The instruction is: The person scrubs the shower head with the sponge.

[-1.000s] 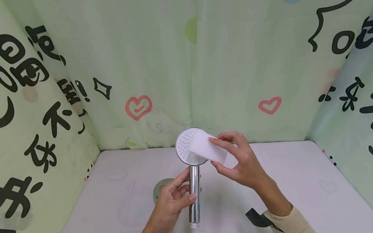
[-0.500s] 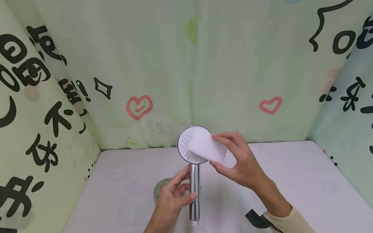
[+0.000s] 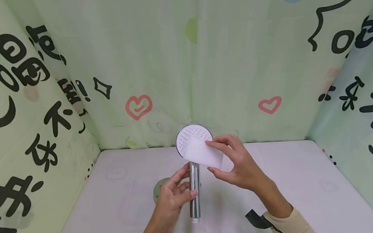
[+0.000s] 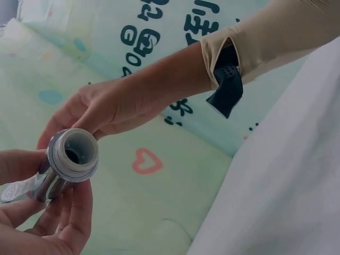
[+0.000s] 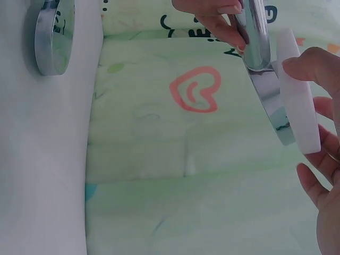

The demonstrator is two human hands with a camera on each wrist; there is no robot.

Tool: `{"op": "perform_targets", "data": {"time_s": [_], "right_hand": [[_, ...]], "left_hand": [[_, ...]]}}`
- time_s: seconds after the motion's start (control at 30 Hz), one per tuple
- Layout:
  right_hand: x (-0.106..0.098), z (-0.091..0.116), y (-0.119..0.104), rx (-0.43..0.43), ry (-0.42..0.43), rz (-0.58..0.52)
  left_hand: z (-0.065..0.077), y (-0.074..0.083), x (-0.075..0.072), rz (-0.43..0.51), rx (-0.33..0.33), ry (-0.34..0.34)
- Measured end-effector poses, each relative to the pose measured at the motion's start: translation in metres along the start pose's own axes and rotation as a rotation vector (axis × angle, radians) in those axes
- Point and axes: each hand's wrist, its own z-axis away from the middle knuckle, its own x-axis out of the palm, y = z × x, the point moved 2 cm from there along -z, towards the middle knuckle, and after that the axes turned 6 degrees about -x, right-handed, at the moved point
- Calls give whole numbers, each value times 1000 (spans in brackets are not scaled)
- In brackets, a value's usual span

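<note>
My left hand (image 3: 171, 204) grips the chrome handle of a shower head (image 3: 191, 132), fingers behind it and thumb in front. The shower head stands upright, with its white nozzle face towards the head camera. My right hand (image 3: 241, 164) pinches a white block-shaped sponge (image 3: 203, 153) between thumb and fingers. It covers the lower right of the nozzle face. From the side, in the right wrist view, the sponge (image 5: 298, 98) lies along the face of the shower head (image 5: 268, 95). The handle's open threaded end (image 4: 79, 149) points at the left wrist camera.
Behind my left hand, a round mirror-like chrome disc (image 3: 160, 188) lies on the pale table (image 3: 288, 181). A bit of chrome handle shows below it. Printed green curtains (image 3: 234, 57) enclose the back and sides. A black strap (image 3: 257, 219) hangs at the right sleeve.
The sponge has slid down and slightly left across the nozzle face, uncovering its upper right. The shower head has risen slightly. My left hand keeps its hold on the handle.
</note>
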Motion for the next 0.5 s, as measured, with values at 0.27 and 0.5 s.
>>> {"op": "perform_targets", "data": {"time_s": [0.27,0.5], "right_hand": [[2,1,-2,-53,-8,-8],[1,-1,-1,-60,-14,16]], "left_hand": [[-2,0,0,-7,-11,14],[0,0,0,13,-2,8]]}}
